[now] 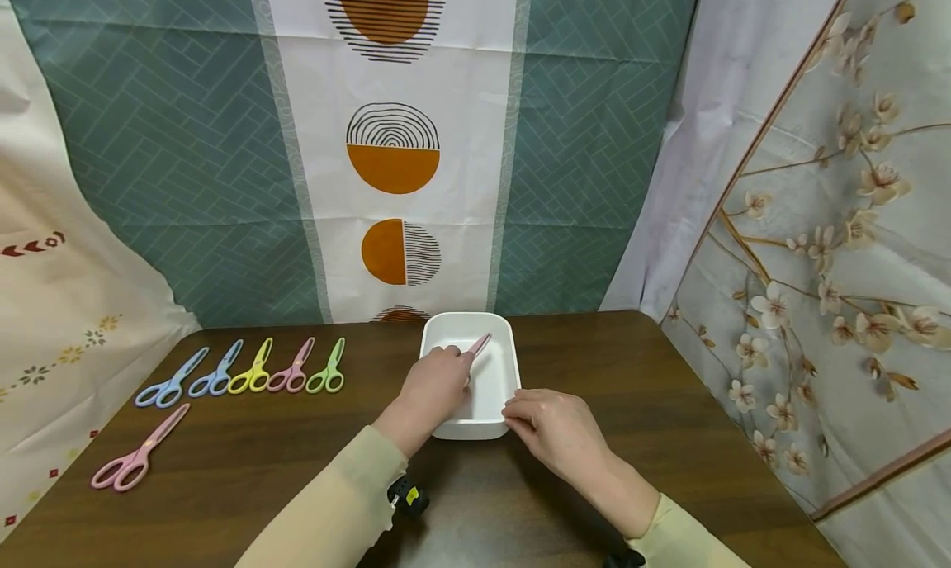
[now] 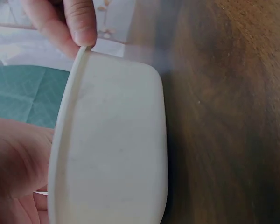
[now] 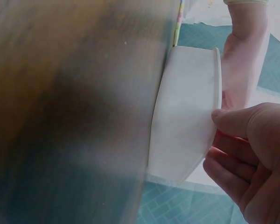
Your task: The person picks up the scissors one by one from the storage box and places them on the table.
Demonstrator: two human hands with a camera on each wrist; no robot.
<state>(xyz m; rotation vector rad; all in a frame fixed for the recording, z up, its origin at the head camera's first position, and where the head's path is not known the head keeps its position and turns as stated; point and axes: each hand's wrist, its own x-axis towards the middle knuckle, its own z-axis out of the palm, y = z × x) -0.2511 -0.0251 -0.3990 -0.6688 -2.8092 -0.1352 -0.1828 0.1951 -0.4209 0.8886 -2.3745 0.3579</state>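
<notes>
A white plastic box [image 1: 475, 430] with rounded corners stands on the table. Inside it, my left hand [image 1: 437, 380] holds pink scissors [image 1: 481, 344], whose blades point up and to the right; the handles are hidden by the hand. At the front right corner, my right hand [image 1: 555, 432] pinches the box's rim between thumb and fingers, as the right wrist view also shows with the thumb on the outer wall [image 3: 186, 112]. In the left wrist view the box's front wall [image 2: 114, 140] covers part of the left hand [image 2: 18, 161].
In a row at the table's left back lie two blue scissors [image 1: 174, 380] [image 1: 218, 372], yellow scissors [image 1: 255, 371], pink scissors [image 1: 294, 370] and green scissors [image 1: 329, 371]. Another pink pair of scissors [image 1: 141, 452] lies nearer. Behind the wooden table [image 1: 297, 469] hangs a patterned cloth [image 1: 594, 139].
</notes>
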